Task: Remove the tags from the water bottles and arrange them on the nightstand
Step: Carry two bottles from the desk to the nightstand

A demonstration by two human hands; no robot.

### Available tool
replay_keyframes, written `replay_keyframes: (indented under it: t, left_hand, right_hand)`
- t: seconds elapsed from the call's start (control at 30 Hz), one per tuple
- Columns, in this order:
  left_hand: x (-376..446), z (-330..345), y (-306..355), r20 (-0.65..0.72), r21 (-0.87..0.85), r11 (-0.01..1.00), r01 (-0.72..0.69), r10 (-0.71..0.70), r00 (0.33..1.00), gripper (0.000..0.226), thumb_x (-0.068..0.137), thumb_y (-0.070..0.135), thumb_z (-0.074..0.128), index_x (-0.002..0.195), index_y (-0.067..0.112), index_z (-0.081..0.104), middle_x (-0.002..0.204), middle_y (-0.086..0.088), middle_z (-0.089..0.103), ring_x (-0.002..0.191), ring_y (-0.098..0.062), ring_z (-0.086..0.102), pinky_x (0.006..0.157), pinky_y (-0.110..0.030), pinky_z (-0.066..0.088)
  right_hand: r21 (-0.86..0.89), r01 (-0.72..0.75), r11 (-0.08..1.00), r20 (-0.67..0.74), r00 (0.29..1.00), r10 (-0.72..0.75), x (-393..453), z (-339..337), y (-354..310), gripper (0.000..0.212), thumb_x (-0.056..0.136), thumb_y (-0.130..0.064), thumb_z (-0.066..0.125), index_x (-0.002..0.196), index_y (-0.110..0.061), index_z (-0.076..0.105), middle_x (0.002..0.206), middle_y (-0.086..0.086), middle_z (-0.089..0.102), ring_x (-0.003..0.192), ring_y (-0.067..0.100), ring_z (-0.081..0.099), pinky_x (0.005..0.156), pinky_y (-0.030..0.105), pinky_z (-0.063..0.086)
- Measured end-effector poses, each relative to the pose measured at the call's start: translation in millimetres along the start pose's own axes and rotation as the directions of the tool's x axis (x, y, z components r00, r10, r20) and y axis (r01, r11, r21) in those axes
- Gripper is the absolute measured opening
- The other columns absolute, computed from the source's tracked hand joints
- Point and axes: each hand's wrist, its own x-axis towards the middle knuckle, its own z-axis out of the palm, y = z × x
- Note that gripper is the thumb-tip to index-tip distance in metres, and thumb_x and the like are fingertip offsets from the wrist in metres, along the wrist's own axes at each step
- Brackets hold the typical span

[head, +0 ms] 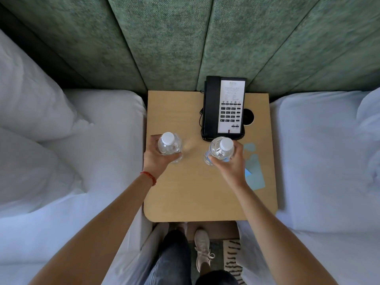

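Observation:
Two clear water bottles with white caps stand upright over the wooden nightstand (185, 198). My left hand (153, 158) grips the left bottle (170, 146) near the nightstand's left edge. My right hand (233, 164) grips the right bottle (221, 150), just in front of the phone. Light blue paper tags (255, 171) lie flat on the nightstand to the right of my right hand, partly hidden by it. Whether the bottles touch the surface is unclear.
A black desk phone (224, 108) sits at the back of the nightstand, beside a round cable port (248, 117). White beds (92, 161) flank the nightstand on both sides. A green padded wall panel (185, 38) rises behind. My legs and shoe (202, 247) show below.

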Motion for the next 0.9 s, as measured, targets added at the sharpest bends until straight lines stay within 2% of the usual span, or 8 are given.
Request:
replay_keyframes:
  t: [0.1,0.2,0.3,0.4,0.57,0.63,0.77,0.9]
  left_hand:
    - [-0.6,-1.4,-4.3,-0.001,0.013,1.0,-0.007,0.007,1.0,0.069,0.043,0.034,0.085,0.101,0.031,0.047,0.097,0.014,0.061,0.091,-0.004,0.06,0.072,-0.02,0.048]
    - [0.0,-2.7,-7.4,0.03,0.036,0.999,-0.019,0.018,0.999,0.069,0.049,0.026,0.088,0.103,0.03,0.047,0.099,0.013,0.06,0.094,-0.007,0.06,0.074,-0.021,0.05]
    - [-3.5,-3.8,-7.6,0.077,0.079,0.996,-0.038,0.032,0.997,0.068,0.049,0.023,0.088,0.099,0.037,0.045,0.095,0.02,0.058,0.088,0.007,0.058,0.067,-0.008,0.047]
    - [-12.1,-6.4,-11.5,0.094,0.12,0.991,-0.058,0.047,0.994,0.071,0.05,0.021,0.088,0.104,0.032,0.044,0.095,0.024,0.055,0.086,0.019,0.052,0.065,-0.001,0.042]
    - [-19.7,-8.3,-13.6,0.112,0.109,0.993,-0.053,0.041,0.993,0.071,0.053,0.021,0.087,0.105,0.037,0.043,0.101,0.024,0.054,0.095,0.005,0.054,0.069,-0.004,0.044]
    - [-21.6,-8.5,-12.7,0.125,0.096,0.995,-0.041,0.029,0.992,0.071,0.054,0.022,0.087,0.107,0.039,0.042,0.102,0.024,0.054,0.097,0.002,0.054,0.072,-0.005,0.044]
    - [-31.4,-11.7,-15.8,0.12,0.072,0.997,-0.012,0.003,0.993,0.078,0.059,0.023,0.085,0.123,0.032,0.04,0.115,0.02,0.052,0.115,-0.013,0.049,0.097,-0.035,0.044]
    - [-59.1,-12.2,-18.3,0.046,0.109,0.994,0.025,-0.03,0.998,0.086,0.069,0.033,0.077,0.137,0.024,0.025,0.133,-0.002,0.049,0.122,-0.015,0.045,0.096,-0.031,0.039]
  right_hand:
    - [0.001,-0.013,1.0,-0.013,1.0,0.013,-5.1,-2.9,7.0,0.063,0.062,-0.016,0.084,0.107,-0.025,0.041,0.097,-0.016,0.056,0.085,-0.015,0.054,0.071,0.002,0.039]
    - [-0.02,0.005,1.0,0.017,1.0,-0.005,-8.7,-4.6,9.3,0.064,0.063,-0.015,0.083,0.106,-0.028,0.039,0.097,-0.019,0.053,0.086,-0.016,0.052,0.071,0.001,0.039]
    - [-0.045,-0.005,0.999,0.045,0.999,0.007,-13.1,-5.0,8.9,0.066,0.063,-0.018,0.083,0.107,-0.031,0.036,0.094,-0.022,0.052,0.086,-0.019,0.051,0.067,-0.001,0.037]
    - [-0.062,-0.028,0.998,0.063,0.997,0.032,-20.4,-6.5,11.6,0.069,0.065,-0.023,0.082,0.11,-0.032,0.032,0.094,-0.023,0.05,0.087,-0.014,0.052,0.068,0.004,0.037]
    - [-0.078,-0.059,0.995,0.081,0.995,0.065,-24.8,-5.8,9.1,0.076,0.066,-0.028,0.082,0.122,-0.022,0.032,0.102,-0.015,0.051,0.098,0.012,0.054,0.082,0.027,0.044]
    - [-0.075,-0.07,0.995,0.082,0.994,0.076,-26.0,-5.5,6.3,0.075,0.066,-0.029,0.081,0.122,-0.021,0.032,0.107,-0.009,0.053,0.101,0.015,0.055,0.084,0.029,0.044]
    - [-0.04,-0.119,0.992,0.081,0.989,0.122,-39.1,-8.7,6.6,0.076,0.071,-0.028,0.079,0.13,-0.016,0.032,0.126,-0.001,0.053,0.116,0.015,0.051,0.098,0.034,0.042]
    - [0.049,-0.199,0.979,0.04,0.98,0.197,-64.1,-15.2,8.6,0.065,0.079,-0.03,0.072,0.13,-0.015,0.036,0.135,0.003,0.048,0.126,0.015,0.045,0.099,0.029,0.037]
